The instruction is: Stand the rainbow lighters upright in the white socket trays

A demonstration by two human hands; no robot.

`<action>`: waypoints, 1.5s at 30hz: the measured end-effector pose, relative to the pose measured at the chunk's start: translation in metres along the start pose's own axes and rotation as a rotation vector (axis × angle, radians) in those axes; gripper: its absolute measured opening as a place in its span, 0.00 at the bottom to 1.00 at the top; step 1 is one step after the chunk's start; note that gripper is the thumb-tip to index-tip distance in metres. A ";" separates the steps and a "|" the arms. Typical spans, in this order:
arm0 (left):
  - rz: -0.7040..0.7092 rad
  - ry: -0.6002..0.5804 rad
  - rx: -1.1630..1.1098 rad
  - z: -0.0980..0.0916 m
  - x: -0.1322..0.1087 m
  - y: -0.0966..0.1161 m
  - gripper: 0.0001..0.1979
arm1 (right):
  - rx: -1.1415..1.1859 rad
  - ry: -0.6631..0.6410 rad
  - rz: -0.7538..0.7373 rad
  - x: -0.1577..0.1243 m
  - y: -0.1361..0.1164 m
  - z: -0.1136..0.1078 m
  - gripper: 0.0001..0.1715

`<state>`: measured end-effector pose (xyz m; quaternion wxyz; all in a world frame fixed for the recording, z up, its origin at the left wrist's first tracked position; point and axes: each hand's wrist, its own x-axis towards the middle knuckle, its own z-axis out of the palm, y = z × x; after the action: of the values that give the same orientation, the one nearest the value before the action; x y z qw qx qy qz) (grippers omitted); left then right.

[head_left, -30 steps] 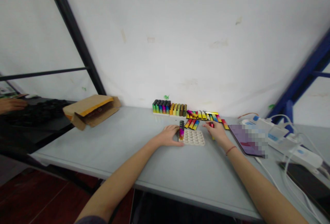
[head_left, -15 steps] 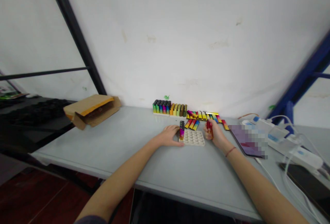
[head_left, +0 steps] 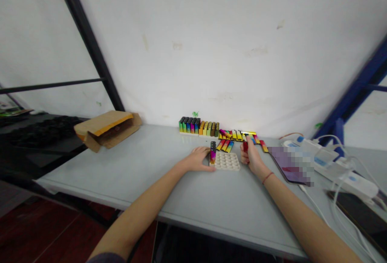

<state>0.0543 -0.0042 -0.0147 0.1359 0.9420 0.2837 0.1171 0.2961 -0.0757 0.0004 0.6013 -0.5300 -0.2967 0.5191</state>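
Head view, left hand (head_left: 198,159): clasping the left end of white tray (head_left: 229,162).
Right hand (head_left: 252,159): curled round shiny red piece (head_left: 245,147), just right of tray.
Black-topped pieces (head_left: 213,154): upright in tray, beside left hand.
Loose pieces (head_left: 225,146): left of right hand.

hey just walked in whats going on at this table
A person's left hand is at the left end of a pale tray, where black-topped purple tubes stand upright. The right hand holds a red tube just beyond the tray's right end. Shiny loose pieces lie behind the tray.
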 end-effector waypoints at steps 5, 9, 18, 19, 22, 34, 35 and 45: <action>0.010 0.012 -0.012 0.001 0.000 -0.001 0.41 | -0.010 0.124 -0.027 -0.001 0.001 0.006 0.29; 0.006 0.007 -0.011 0.000 0.000 -0.001 0.41 | 0.004 0.153 -0.042 -0.001 0.005 0.008 0.25; -0.004 -0.002 -0.013 -0.001 -0.001 0.001 0.42 | 0.017 0.192 -0.062 0.000 0.009 0.009 0.28; -0.002 -0.001 -0.015 -0.001 -0.001 0.000 0.42 | 0.008 0.191 -0.073 0.000 0.009 0.009 0.30; 0.002 0.005 -0.027 -0.001 -0.001 0.000 0.42 | 0.009 0.190 -0.102 0.000 0.010 0.008 0.30; 0.014 0.023 -0.031 0.001 -0.001 -0.002 0.41 | 0.004 0.230 -0.164 0.004 0.016 0.006 0.25; 0.015 0.021 -0.027 0.001 -0.001 -0.002 0.41 | 0.001 0.232 -0.157 0.004 0.016 0.006 0.25; 0.011 0.015 -0.034 0.001 0.000 -0.002 0.41 | -0.098 0.181 -0.228 0.003 0.021 0.004 0.23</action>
<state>0.0533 -0.0030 -0.0158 0.1491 0.9402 0.2773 0.1300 0.2871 -0.0735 -0.0193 0.6543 -0.5662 -0.3243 0.3824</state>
